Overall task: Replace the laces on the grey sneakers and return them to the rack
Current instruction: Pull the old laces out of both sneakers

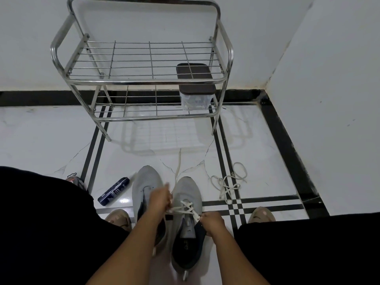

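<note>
Two grey sneakers stand side by side on the tiled floor, toes pointing away from me. The left sneaker [146, 182] has no lace in its eyelets. The right sneaker [188, 194] carries a white lace [186, 206] crossed through its lower eyelets, and one loose end [178, 163] trails toward the rack. My left hand [159, 199] pinches the lace at the shoe's left side. My right hand [211, 222] pinches the lace at the right eyelets. A steel two-shelf rack [144, 81] stands against the wall ahead.
A loose pale lace [228, 182] lies tangled on the floor to the right. A dark blue tube-like object [114, 191] lies to the left of the shoes. A clear box with a brown lid [195, 93] sits on the rack's lower shelf. My knees flank the shoes.
</note>
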Demonstrator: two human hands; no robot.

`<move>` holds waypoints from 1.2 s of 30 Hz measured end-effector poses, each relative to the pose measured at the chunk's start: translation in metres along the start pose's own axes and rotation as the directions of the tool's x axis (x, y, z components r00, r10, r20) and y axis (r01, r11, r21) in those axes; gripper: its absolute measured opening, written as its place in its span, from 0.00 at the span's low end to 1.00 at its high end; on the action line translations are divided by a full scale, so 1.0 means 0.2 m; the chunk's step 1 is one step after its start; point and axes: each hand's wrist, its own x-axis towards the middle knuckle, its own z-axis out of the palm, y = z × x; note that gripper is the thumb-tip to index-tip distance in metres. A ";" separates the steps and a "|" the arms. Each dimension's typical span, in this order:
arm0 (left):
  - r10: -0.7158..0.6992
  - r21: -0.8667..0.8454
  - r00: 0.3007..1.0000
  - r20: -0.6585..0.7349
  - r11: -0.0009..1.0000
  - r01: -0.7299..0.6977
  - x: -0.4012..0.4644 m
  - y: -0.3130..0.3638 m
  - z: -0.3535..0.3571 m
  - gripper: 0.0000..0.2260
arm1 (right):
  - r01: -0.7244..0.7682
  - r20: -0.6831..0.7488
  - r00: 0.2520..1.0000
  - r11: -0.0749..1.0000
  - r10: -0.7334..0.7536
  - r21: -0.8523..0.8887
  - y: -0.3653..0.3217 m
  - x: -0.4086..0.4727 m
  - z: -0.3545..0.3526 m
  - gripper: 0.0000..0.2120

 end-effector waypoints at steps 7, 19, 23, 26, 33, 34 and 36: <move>0.281 0.730 0.952 0.117 0.626 -0.275 -0.07 -0.31 0.16 0.11 | 0.088 0.036 0.996 0.990 -0.085 -0.109 -0.02 -0.06 0.02 0.09; -0.019 -0.129 0.975 -0.220 0.992 -0.010 0.00 0.02 -0.02 0.14 | -0.010 0.038 0.999 1.000 0.009 0.023 0.00 0.00 -0.01 0.11; -0.029 0.074 0.994 0.105 0.997 0.022 -0.05 -0.01 0.09 0.13 | -0.010 0.063 0.998 1.000 0.009 0.013 0.01 0.01 0.00 0.12; -0.137 -0.147 0.952 0.274 0.972 0.182 -0.09 -0.06 0.17 0.09 | -0.036 0.071 0.997 0.999 0.036 -0.006 0.03 0.05 0.02 0.08; 0.113 -0.881 0.959 0.260 0.435 0.188 -0.03 -0.02 0.04 0.07 | -0.025 0.067 0.997 1.000 0.024 0.011 0.02 0.04 0.01 0.06; 0.088 -0.887 0.972 0.218 0.434 0.160 -0.02 -0.01 0.03 0.07 | -0.029 0.070 0.997 0.999 0.028 0.014 0.02 0.04 0.01 0.07; 0.031 -0.724 0.992 0.121 0.687 0.066 -0.02 0.00 0.02 0.07 | -0.033 0.055 0.998 0.999 0.031 0.040 0.01 0.02 0.01 0.10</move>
